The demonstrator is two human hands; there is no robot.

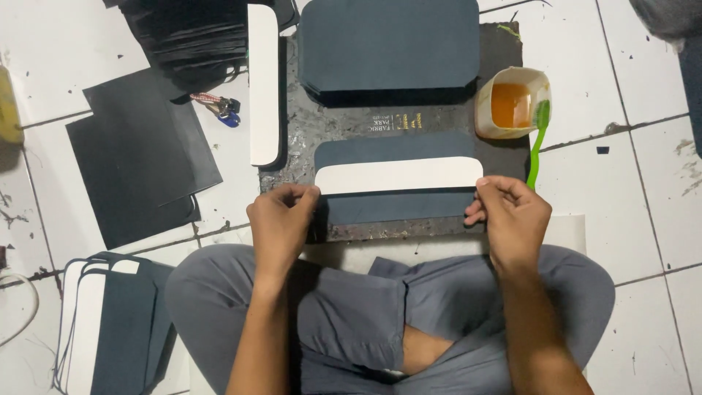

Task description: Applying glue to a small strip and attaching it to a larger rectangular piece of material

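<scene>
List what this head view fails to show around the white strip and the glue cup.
- Left hand and right hand: fingertips curl under at the white strip, grip hidden.
- Dark sheet: the strip covers its middle.
- Cup: depth of orange liquid unreadable.
- Green brush: bristles too small.
- Finished pile: cut by left edge.

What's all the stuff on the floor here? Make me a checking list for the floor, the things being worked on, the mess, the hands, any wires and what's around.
Surface: white tiled floor, scuffed, with a dark, glue-crusted work board on it.
Job's things: white card strip lying across a dark blue sheet.
Clutter: stack of dark blue sheets; cup of orange liquid with a green brush; black sheets; keys; a second white strip.
Grippers: left hand and right hand pinch the strip's ends.
Cables: a thin white loop at the left edge; cannot tell what it is.
Surroundings: finished pieces stacked lower left.
</scene>
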